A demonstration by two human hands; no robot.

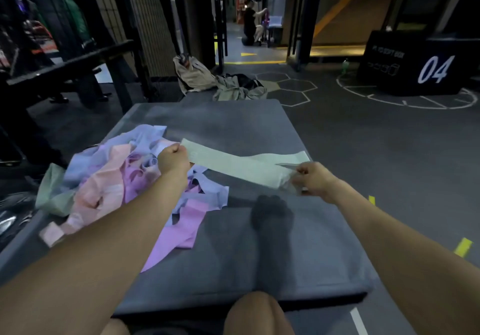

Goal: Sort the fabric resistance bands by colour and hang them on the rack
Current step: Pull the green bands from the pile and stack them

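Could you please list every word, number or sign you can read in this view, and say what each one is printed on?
"04": large white numerals on the side of the black box at far right.
Smaller white lettering on the same box, up and to the left of the numerals: too blurred to read, with small cube outlines below it.
Fabric bands on the grey mat: no legible print.
Floor markings: lines, hexagons and a yellow arrow only, no words.

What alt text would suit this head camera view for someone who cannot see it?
A person's left hand and right hand stretch a pale green band flat over a grey mat. A tangled pile of bands, pink, purple and blue, lies at left.
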